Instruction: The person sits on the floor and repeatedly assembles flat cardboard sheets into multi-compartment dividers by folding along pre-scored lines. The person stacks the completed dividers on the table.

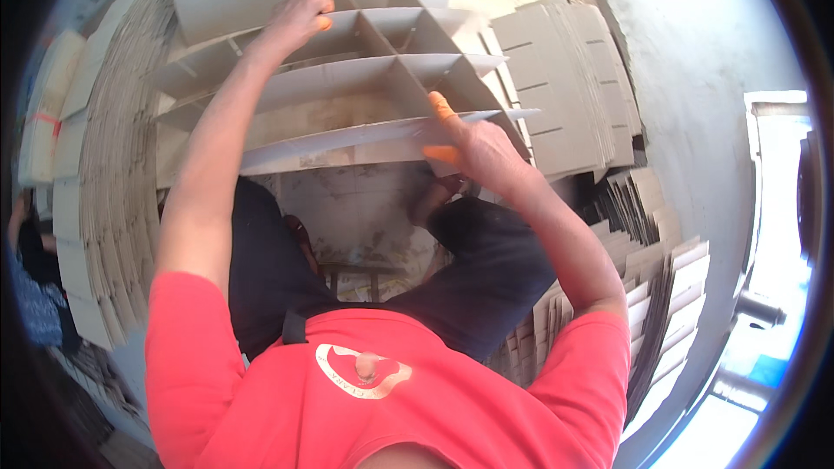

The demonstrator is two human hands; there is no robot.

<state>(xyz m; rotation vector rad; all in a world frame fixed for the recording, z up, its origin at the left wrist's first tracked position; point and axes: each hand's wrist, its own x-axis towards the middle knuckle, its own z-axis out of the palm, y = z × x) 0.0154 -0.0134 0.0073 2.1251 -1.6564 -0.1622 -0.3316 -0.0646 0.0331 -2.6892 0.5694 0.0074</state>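
Just past the knees: cardboard divider grid (pixel 347 74), a hand at each end.
From my end, the left hand (pixel 306 10) is curled at the far strips, the right hand (pixel 486 152) is at the near right corner, finger and thumb spread by the near strip. Hands are well apart; can't tell if either one's actually pinching board. The compartments are open-topped, with brownish surface showing down inside one. Flat cardboard stacks sit left (pixel 122 148) and right (pixel 556 78) of the grid, fwiw.
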